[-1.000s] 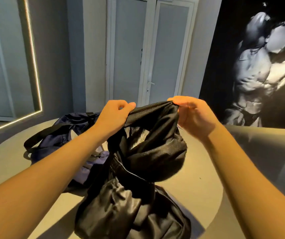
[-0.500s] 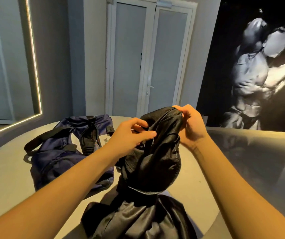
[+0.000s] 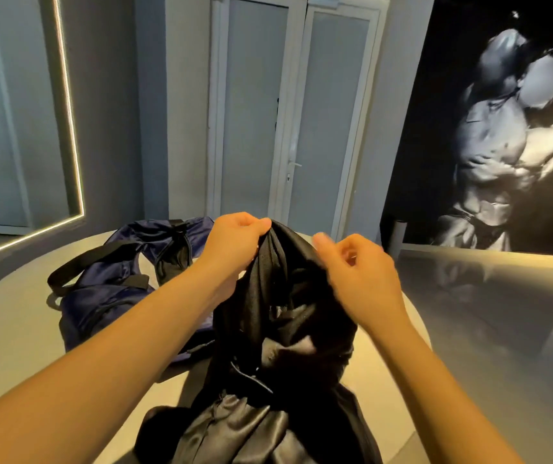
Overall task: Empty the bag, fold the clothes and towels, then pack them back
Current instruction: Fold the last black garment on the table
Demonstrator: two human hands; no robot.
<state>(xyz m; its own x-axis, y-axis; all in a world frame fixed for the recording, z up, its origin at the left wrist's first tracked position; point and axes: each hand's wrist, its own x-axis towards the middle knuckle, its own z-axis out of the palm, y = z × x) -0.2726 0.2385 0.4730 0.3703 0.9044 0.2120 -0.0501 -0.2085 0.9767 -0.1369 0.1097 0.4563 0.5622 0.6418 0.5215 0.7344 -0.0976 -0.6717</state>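
- Left hand (image 3: 240, 241): thumb and fingers pinch the top edge of a black mesh-fabric garment (image 3: 285, 296) and hold it up above the table.
- Right hand (image 3: 358, 276): just right of the garment's top, fingers curled and thumb pointing toward the cloth. It is motion-blurred, so I can't tell whether it holds any fabric.
- The garment hangs bunched from the left-hand pinch, between the two forearms. Its lower end runs down into a heap of shiny black satin-like cloth (image 3: 235, 426) lying on the table at the near edge. Can't tell whether these are one piece or two.
- Navy blue fabric duffel bag (image 3: 101, 296): on the table, left of the garment and behind the left forearm, slumped with its top open. Its black webbing strap (image 3: 77, 267) loops out to the left.
- Round beige table (image 3: 7, 346) carries the bag and the cloth heap.
- Background: white double door with frosted panes (image 3: 288, 112) straight ahead, mirror with a lit LED edge (image 3: 71, 128) on the left wall, black-and-white mural of a muscular torso (image 3: 502, 145) on the right wall.
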